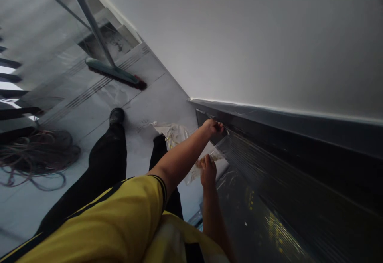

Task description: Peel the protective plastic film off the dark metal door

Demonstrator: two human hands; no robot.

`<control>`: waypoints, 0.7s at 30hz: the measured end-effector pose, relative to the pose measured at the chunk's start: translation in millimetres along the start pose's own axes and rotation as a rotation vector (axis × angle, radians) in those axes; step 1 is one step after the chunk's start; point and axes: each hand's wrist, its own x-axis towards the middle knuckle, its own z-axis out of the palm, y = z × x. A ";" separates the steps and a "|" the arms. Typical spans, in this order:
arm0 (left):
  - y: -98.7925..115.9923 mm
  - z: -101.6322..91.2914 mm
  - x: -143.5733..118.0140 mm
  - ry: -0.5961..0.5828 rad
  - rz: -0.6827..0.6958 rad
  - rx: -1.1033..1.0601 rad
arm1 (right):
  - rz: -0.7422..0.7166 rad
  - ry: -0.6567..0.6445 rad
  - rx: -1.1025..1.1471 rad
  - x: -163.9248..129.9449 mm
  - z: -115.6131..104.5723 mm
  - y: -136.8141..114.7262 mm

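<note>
A dark panelled surface [278, 163] runs along the foot of the wall on the right, with clear plastic film [223, 145] over part of it. My left hand [213, 127] is at the panel's upper left end, its fingers curled closed beside the film's edge; what they pinch is too small to make out. Lower and nearer to me, my right hand [208, 171] is closed on crumpled clear film, which hangs down to its left. Wrinkled film also spreads from there across the panel's face, with yellow marks showing on it lower down.
A push broom [115, 73] stands on the tiled floor [155, 95] at the upper left, by a dusty dark patch. A tangle of cables [38, 151] lies at the left, near dark railing bars [18, 113]. More crumpled plastic [175, 133] lies by my foot. The white wall [254, 39] rises behind.
</note>
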 end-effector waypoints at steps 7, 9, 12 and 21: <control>-0.5 0.7 -0.5 0.014 0.019 -0.006 | 0.005 -0.005 0.069 -2.0 1.0 -4.3; 0.1 3.7 -1.1 0.030 0.023 -0.001 | 0.025 0.002 0.127 -2.6 5.1 -8.0; 2.3 7.3 -3.3 0.052 0.020 0.008 | 0.088 0.032 0.291 -3.1 12.3 -13.0; 5.7 1.5 -9.1 -0.001 -0.029 -0.159 | -0.001 0.083 0.257 0.8 13.1 -3.5</control>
